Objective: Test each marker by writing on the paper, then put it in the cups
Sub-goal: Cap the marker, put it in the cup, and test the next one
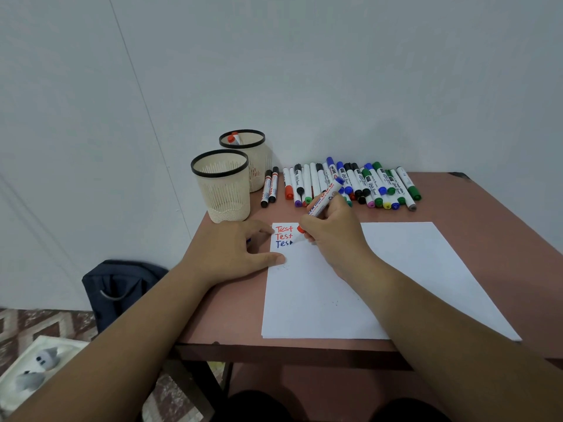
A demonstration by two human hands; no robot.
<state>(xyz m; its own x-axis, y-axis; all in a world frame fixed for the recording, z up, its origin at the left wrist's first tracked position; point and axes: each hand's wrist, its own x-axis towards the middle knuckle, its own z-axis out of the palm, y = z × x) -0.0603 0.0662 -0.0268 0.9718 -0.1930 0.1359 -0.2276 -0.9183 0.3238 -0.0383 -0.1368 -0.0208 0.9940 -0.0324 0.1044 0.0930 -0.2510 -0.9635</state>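
While the right hand [332, 236] grips a blue marker [324, 200] with curled fingers [307, 229], its tip sits on the white paper [396, 278] at the end of a third, unfinished word in blue, just below two red words reading "Test". The marker's barrel leans up and away toward one o'clock, its blue end pointing at the row of markers behind. Something small and red shows just beside the gripping fingers; I cannot tell what it is. The left hand [234, 251] lies at nine o'clock from the writing, its fingers straight and spread, with the thumb and a fingertip pressing the paper's left edge; a speck of blue shows under the palm, too hidden to name. The paper lies flat on the reddish-brown tabletop [499, 239]. At twelve o'clock from it, a crowded row of markers [350, 185] with black, blue, green, red and purple caps lies along the wall. At eleven o'clock stand two cream mesh cups with black rims: the near cup [224, 190] and, touching it from behind, the far cup [254, 159], which holds a red-capped marker [234, 138]. A dark backpack [118, 290] sits on the floor at eight o'clock.
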